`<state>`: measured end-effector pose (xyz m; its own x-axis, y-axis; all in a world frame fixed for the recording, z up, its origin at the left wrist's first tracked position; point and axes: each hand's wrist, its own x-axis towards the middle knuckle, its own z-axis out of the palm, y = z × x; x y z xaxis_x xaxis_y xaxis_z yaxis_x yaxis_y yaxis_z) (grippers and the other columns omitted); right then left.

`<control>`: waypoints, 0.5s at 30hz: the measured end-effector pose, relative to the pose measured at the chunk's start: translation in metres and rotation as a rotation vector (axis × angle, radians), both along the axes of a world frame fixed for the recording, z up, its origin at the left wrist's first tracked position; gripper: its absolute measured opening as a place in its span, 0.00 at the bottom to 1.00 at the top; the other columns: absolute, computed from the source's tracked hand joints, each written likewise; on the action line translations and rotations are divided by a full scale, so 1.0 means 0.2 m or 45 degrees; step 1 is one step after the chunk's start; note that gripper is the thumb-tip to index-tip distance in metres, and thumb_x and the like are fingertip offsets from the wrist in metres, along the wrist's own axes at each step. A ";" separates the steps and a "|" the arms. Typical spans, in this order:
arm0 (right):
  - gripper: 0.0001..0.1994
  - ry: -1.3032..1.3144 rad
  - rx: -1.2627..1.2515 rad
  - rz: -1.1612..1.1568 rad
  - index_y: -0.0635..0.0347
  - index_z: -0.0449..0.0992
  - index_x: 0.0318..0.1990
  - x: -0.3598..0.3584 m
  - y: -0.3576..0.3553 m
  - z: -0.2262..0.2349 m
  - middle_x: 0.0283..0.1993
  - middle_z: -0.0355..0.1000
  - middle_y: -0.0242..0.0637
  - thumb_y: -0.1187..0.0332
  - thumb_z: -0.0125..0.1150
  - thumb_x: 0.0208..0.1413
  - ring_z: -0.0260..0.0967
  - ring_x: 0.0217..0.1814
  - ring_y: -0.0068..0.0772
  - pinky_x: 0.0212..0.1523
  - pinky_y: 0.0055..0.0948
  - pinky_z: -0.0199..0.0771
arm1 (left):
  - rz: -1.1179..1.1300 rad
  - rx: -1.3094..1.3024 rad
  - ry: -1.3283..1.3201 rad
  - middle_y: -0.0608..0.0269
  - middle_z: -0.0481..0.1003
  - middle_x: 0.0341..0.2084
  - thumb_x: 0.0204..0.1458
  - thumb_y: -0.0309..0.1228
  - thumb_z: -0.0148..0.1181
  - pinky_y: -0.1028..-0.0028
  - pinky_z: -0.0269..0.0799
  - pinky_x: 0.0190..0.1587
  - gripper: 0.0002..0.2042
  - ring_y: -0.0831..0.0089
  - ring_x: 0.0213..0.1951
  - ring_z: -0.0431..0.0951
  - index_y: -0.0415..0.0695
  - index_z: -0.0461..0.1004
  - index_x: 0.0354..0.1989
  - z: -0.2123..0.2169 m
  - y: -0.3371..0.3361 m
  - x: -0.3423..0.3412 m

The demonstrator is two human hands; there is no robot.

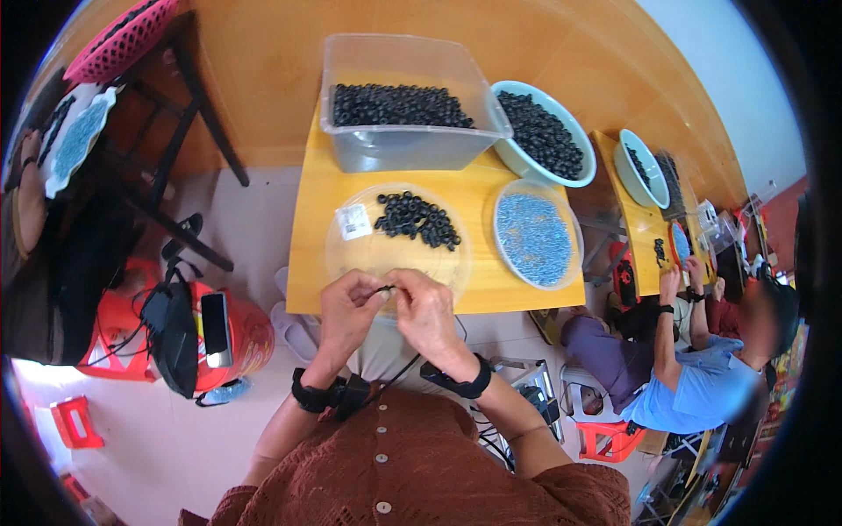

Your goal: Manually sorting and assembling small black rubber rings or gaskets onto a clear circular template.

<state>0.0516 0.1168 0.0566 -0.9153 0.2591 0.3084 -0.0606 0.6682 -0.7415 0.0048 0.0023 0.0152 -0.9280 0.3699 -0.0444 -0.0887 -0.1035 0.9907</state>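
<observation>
My left hand and my right hand meet just over the table's front edge, both closed in a pinch. Between their fingertips is a small dark part, mostly covered by the fingers. Straight ahead, a clear round lid-like tray holds a loose pile of small black round parts with holes in some of them. A white label lies at its left. To the right stands a clear round dish of thin blue pin-like pieces. Neither hand touches the pile or the dish.
A large clear bin of black parts and a pale green basin of them stand at the table's back. Another person works at a second table on the right. At left are a red stool, a black bag and a phone.
</observation>
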 end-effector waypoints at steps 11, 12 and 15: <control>0.11 0.069 -0.136 -0.062 0.65 0.72 0.35 0.01 -0.03 -0.05 0.28 0.69 0.44 0.85 0.51 0.42 0.70 0.29 0.42 0.29 0.31 0.69 | -0.014 0.123 -0.080 0.61 0.75 0.27 0.43 0.16 0.56 0.81 0.71 0.33 0.05 0.78 0.29 0.75 0.35 0.72 0.29 -0.01 -0.01 -0.01; 0.11 0.089 -0.263 -0.091 0.65 0.73 0.35 0.01 -0.03 -0.05 0.28 0.69 0.42 0.85 0.52 0.42 0.70 0.28 0.36 0.28 0.28 0.69 | -0.051 0.281 -0.158 0.61 0.75 0.27 0.43 0.16 0.56 0.81 0.72 0.34 0.05 0.76 0.30 0.76 0.35 0.72 0.30 -0.01 -0.01 -0.02; 0.10 0.033 -0.566 -0.035 0.66 0.74 0.36 0.02 0.00 -0.03 0.28 0.69 0.37 0.84 0.54 0.44 0.69 0.28 0.24 0.29 0.21 0.69 | -0.129 0.483 -0.260 0.61 0.75 0.28 0.44 0.16 0.58 0.79 0.73 0.36 0.06 0.75 0.32 0.76 0.36 0.71 0.31 0.02 -0.03 -0.03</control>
<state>0.0552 0.1167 0.0511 -0.8997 0.3958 0.1841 -0.0694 0.2867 -0.9555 -0.0019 -0.0044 0.0193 -0.8725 0.4841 -0.0671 -0.3074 -0.4368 0.8454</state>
